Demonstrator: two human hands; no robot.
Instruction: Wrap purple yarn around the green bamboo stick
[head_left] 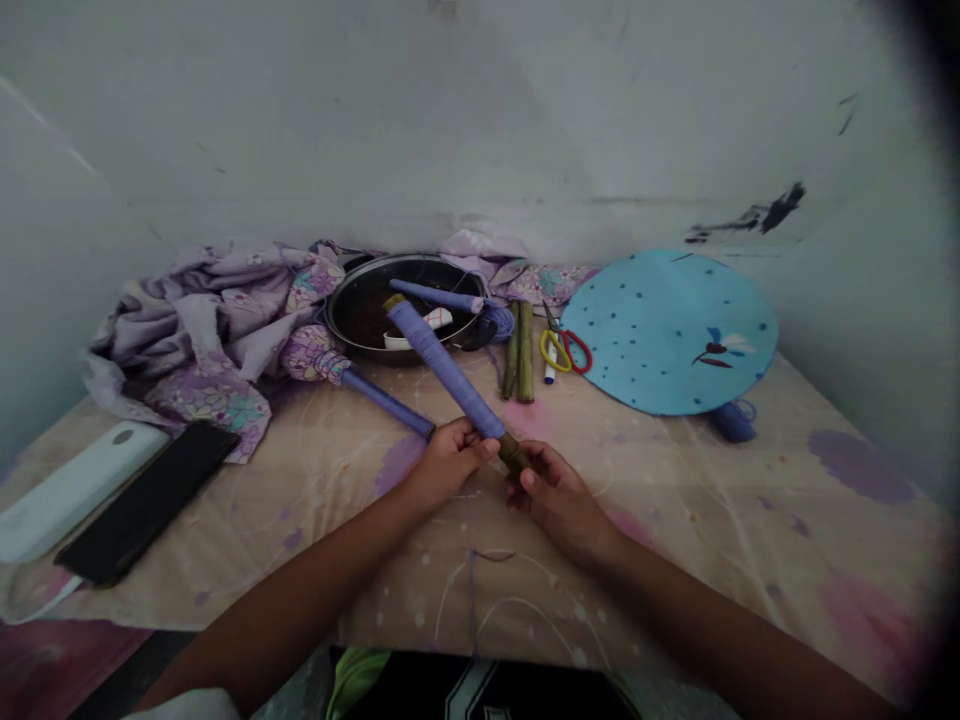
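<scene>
My left hand (456,458) is closed round a stick wrapped in purple yarn (450,372), a little above its lower end. My right hand (561,495) grips the bare brown lower end, thumb and fingers curled about it. The stick slants up and to the left, its bare tip over the pan. Behind my left hand lies a purple-wrapped handle (386,400) with a bundle of flowered cloth (313,355) tied at its far end. A thin purple thread (473,600) runs down the tablecloth in front of me.
A black pan (352,345) holds another purple-wrapped stick (435,294). Right of it are purple yarn (499,322), green sticks (526,355), scissors (566,345), a marker (551,366) and a blue round fan-like disc (652,330). Crumpled cloth (202,310), a phone (150,500) and a white device (82,490) lie left.
</scene>
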